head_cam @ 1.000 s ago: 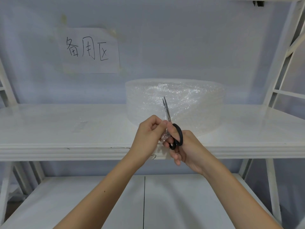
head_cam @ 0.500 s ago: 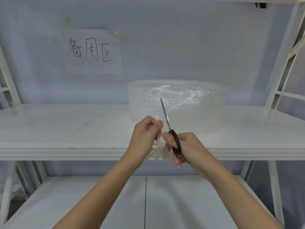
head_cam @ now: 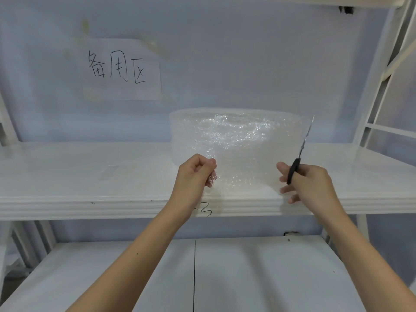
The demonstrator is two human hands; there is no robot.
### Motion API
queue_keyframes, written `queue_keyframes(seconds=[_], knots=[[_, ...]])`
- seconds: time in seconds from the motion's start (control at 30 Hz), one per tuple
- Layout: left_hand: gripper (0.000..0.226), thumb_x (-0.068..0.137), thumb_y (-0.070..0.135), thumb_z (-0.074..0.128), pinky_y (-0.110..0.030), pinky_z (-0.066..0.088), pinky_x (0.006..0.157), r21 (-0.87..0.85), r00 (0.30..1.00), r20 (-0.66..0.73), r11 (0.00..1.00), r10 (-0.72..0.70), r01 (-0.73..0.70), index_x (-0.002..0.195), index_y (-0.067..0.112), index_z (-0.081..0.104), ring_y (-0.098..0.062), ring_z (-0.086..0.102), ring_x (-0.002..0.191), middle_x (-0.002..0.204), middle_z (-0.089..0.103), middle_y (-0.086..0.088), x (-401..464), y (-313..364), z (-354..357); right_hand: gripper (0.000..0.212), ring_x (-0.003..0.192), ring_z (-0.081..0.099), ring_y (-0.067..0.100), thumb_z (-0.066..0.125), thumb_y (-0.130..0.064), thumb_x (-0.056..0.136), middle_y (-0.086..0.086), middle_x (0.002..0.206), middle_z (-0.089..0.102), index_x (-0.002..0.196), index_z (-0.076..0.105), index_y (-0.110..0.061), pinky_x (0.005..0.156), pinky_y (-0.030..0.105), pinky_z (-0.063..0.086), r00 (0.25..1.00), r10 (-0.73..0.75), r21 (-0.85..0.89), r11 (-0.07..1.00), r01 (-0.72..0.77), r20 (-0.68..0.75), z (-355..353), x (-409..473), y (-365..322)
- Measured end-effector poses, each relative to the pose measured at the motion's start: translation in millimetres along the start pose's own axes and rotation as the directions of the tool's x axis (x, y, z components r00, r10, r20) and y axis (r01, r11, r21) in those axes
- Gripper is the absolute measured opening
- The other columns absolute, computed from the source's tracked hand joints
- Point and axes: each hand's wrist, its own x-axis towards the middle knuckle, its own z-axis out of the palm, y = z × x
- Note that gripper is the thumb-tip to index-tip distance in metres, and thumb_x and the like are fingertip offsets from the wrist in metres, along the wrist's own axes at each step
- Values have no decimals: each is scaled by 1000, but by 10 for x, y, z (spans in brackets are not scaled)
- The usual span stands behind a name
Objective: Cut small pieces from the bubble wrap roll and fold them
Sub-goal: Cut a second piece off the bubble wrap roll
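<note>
A wide roll of clear bubble wrap (head_cam: 236,131) lies flat on the upper white shelf (head_cam: 78,176). A loose sheet of bubble wrap (head_cam: 245,174) stretches in front of the roll, above the shelf's front edge. My left hand (head_cam: 194,174) pinches the sheet's left edge between thumb and fingers. My right hand (head_cam: 308,183) is at the sheet's right side and holds black-handled scissors (head_cam: 300,154) with blades together, pointing up and slightly right. Whether the sheet is still joined to the roll cannot be seen.
A paper sign with handwritten characters (head_cam: 119,68) is stuck on the wall behind. A lower white shelf (head_cam: 202,278) runs beneath my arms. White frame bars (head_cam: 387,70) rise at the right. A black mark (head_cam: 206,210) is on the upper shelf's front edge.
My hands were together in front of the roll with the scissors at the wrap. My right hand has moved right with the scissors, and the sheet now spreads between both hands.
</note>
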Motion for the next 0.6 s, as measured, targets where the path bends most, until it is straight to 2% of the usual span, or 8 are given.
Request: queue_keyframes(seconds=[0.17, 0.3, 0.4, 0.5, 0.6], knots=[[28, 96, 11, 57, -22, 44, 58, 23, 1000, 15, 1000, 1, -1, 68, 12, 55, -11, 49, 54, 62, 57, 0, -3, 2, 11, 49, 50, 52, 22, 58, -50, 90, 14, 77, 62, 84, 66, -2, 46, 30, 50, 992, 128, -43, 991, -127, 12, -174, 152, 66], [27, 96, 12, 57, -21, 44, 57, 24, 1000, 20, 1000, 3, -3, 70, 11, 55, -11, 49, 55, 61, 58, 2, 0, 17, 11, 56, 48, 48, 21, 50, -52, 93, 14, 77, 59, 91, 64, 2, 39, 26, 48, 980, 198, -124, 973, -193, 34, -244, 216, 43], [25, 96, 12, 57, -21, 45, 58, 24, 1000, 21, 1000, 3, -3, 71, 10, 55, -11, 49, 55, 62, 58, 2, -7, 26, 11, 58, 53, 50, 24, 43, -56, 94, 14, 85, 58, 96, 59, -1, 46, 28, 46, 975, 221, -252, 942, -223, -36, -305, 283, 47], [26, 96, 11, 57, -22, 45, 58, 22, 1000, 22, 1000, 2, -2, 70, 10, 54, -12, 50, 55, 63, 58, 0, -13, 32, 5, 57, 58, 53, 22, 50, -54, 92, 13, 78, 65, 91, 65, 1, 47, 27, 43, 974, 220, -301, 926, -228, -59, -365, 321, 36], [26, 96, 11, 57, -24, 46, 60, 27, 1000, 22, 1000, 1, -2, 70, 11, 55, -13, 50, 56, 64, 58, -1, -13, 36, -7, 55, 53, 56, 19, 58, -53, 88, 10, 67, 71, 77, 70, 0, 47, 25, 42, 974, 211, -363, 904, -224, -76, -395, 330, 35]])
